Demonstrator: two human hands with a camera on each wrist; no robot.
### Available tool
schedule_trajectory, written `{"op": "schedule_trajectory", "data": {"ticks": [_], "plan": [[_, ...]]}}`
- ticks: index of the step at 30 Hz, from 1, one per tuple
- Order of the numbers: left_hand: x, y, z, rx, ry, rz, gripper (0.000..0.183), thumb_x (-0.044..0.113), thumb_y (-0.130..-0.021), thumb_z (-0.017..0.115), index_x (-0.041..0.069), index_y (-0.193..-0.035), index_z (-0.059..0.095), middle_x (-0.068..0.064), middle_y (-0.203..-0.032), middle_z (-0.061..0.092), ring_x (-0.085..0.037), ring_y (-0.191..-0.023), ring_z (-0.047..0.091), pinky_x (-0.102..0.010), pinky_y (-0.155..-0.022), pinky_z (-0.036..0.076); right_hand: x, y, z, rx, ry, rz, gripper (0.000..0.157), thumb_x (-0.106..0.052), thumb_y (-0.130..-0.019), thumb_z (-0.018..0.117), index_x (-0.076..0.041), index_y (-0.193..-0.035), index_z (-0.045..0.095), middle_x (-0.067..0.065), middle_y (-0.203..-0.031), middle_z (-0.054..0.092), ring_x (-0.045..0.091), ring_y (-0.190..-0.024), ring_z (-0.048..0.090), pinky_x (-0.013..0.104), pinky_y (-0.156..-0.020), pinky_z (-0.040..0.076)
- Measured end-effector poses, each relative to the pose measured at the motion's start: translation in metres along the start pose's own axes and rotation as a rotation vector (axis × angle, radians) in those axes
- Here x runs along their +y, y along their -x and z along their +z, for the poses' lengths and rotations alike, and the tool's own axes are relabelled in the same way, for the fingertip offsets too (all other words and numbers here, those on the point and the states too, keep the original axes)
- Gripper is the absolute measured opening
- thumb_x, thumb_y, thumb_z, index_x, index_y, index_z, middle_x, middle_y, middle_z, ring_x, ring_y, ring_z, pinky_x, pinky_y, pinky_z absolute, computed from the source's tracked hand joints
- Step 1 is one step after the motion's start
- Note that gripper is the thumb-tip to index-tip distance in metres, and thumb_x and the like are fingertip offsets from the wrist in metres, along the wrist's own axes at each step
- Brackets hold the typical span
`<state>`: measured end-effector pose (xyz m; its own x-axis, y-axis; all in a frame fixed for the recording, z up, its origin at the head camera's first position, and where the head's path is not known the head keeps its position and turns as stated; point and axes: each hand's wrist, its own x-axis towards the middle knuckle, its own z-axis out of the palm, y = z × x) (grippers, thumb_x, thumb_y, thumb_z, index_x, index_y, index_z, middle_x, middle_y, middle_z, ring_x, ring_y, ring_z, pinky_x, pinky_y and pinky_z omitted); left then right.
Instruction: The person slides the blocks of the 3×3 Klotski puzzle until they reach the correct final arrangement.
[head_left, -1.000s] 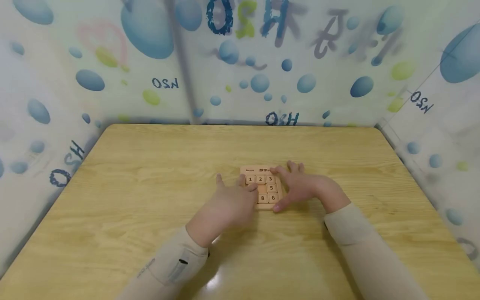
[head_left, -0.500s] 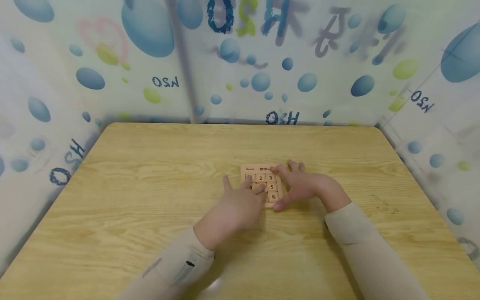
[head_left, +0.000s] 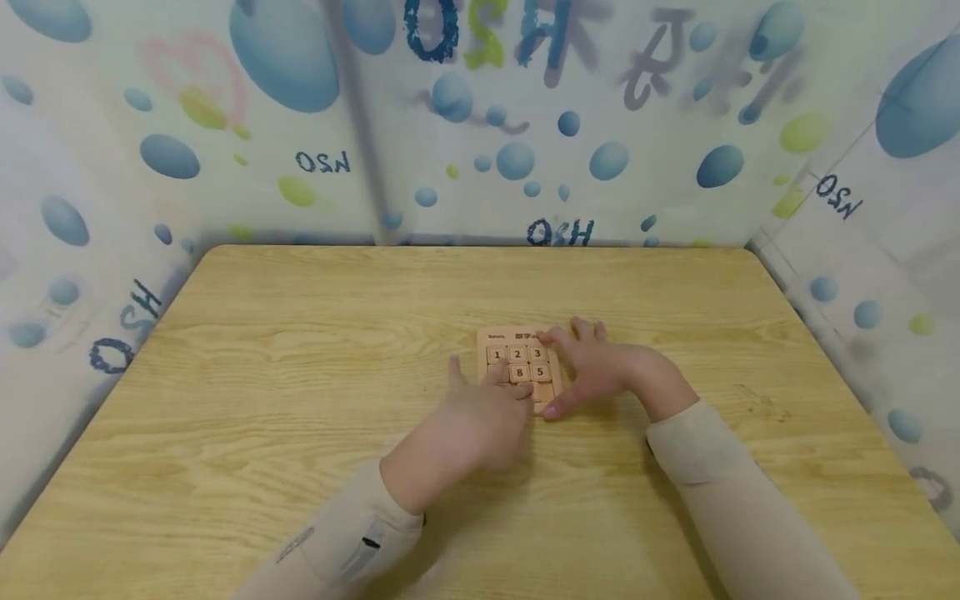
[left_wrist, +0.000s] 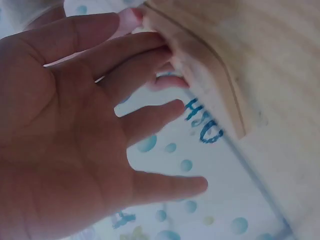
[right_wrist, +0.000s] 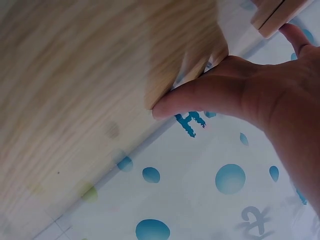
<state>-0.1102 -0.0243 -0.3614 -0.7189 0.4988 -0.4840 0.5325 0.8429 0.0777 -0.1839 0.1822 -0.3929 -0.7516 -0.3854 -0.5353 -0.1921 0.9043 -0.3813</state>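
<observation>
A wooden number sliding puzzle [head_left: 497, 336] lies flat on the table, its numbered tiles set in a shallow frame. The tiles 1, 2 and 3 fill the top row; tile 8 [head_left: 519, 372] is in the middle beside tile 5 [head_left: 540, 372]. An open slot shows at the bottom right. My right hand [head_left: 611, 368] holds the puzzle's right side between thumb and index finger. Over the lower left tiles is my left hand [head_left: 476, 421], its fingers extended and a fingertip on the bottom row, hiding several tiles. The left wrist view shows the puzzle's edge [left_wrist: 215, 65] by those fingers.
The light wooden table [head_left: 300, 333] extends around the puzzle on all sides. Walls [head_left: 480, 125] printed with blue and green drops and letters stand behind it and at both sides.
Tile 8 has moved up from the bottom row to the middle, and tile 6 has left the bottom right slot. My left hand shifted right over the tiles; the right hand kept its hold.
</observation>
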Motion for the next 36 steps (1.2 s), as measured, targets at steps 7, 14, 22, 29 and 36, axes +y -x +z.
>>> {"op": "schedule_trajectory", "data": {"ticks": [7, 14, 22, 29, 36], "plan": [[0.003, -0.004, -0.006, 0.043, -0.057, -0.002, 0.052, 0.030, -0.104, 0.063, 0.025, -0.155, 0.057, 0.009, -0.174, 0.036, -0.028, -0.169, 0.014, -0.085, -0.123, 0.009, 0.003, 0.000, 0.001, -0.005, -0.004, 0.010, 0.120, -0.066, -0.080, 0.085, -0.028, -0.171, 0.018, 0.033, -0.176, -0.011, 0.069, -0.155, -0.012, 0.092, -0.114, 0.009], [0.015, -0.022, -0.003, 0.008, -0.040, -0.006, 0.062, 0.031, -0.106, 0.060, 0.023, -0.165, 0.043, 0.008, -0.178, 0.026, -0.027, -0.169, 0.012, -0.085, -0.123, 0.011, 0.005, -0.001, 0.002, -0.001, -0.025, -0.010, 0.119, -0.065, -0.079, 0.086, -0.028, -0.170, 0.019, 0.032, -0.176, -0.009, 0.069, -0.155, -0.012, 0.092, -0.114, 0.011], [0.016, -0.006, -0.004, -0.036, 0.020, 0.055, 0.066, 0.030, -0.098, 0.069, 0.028, -0.161, 0.048, 0.009, -0.175, 0.032, -0.027, -0.169, 0.014, -0.085, -0.122, 0.010, 0.007, 0.001, 0.000, 0.017, -0.024, -0.008, 0.119, -0.062, -0.080, 0.087, -0.027, -0.171, 0.018, 0.032, -0.176, -0.011, 0.069, -0.156, -0.013, 0.092, -0.114, 0.009], [0.003, 0.000, -0.004, 0.028, -0.083, -0.059, 0.076, 0.039, -0.101, 0.068, 0.019, -0.167, 0.038, 0.003, -0.178, 0.024, -0.030, -0.169, 0.008, -0.083, -0.123, 0.013, 0.003, 0.001, -0.003, 0.006, -0.002, 0.001, 0.119, -0.066, -0.079, 0.085, -0.029, -0.171, 0.018, 0.030, -0.176, -0.011, 0.067, -0.157, -0.013, 0.089, -0.117, 0.009], [0.005, -0.018, -0.002, 0.034, -0.079, -0.036, 0.070, 0.033, -0.101, 0.066, 0.019, -0.165, 0.042, 0.004, -0.177, 0.028, -0.029, -0.170, 0.007, -0.085, -0.122, 0.013, 0.007, 0.001, -0.001, -0.004, -0.020, -0.004, 0.120, -0.066, -0.080, 0.085, -0.029, -0.171, 0.017, 0.030, -0.176, -0.013, 0.068, -0.156, -0.015, 0.090, -0.116, 0.007]]}}
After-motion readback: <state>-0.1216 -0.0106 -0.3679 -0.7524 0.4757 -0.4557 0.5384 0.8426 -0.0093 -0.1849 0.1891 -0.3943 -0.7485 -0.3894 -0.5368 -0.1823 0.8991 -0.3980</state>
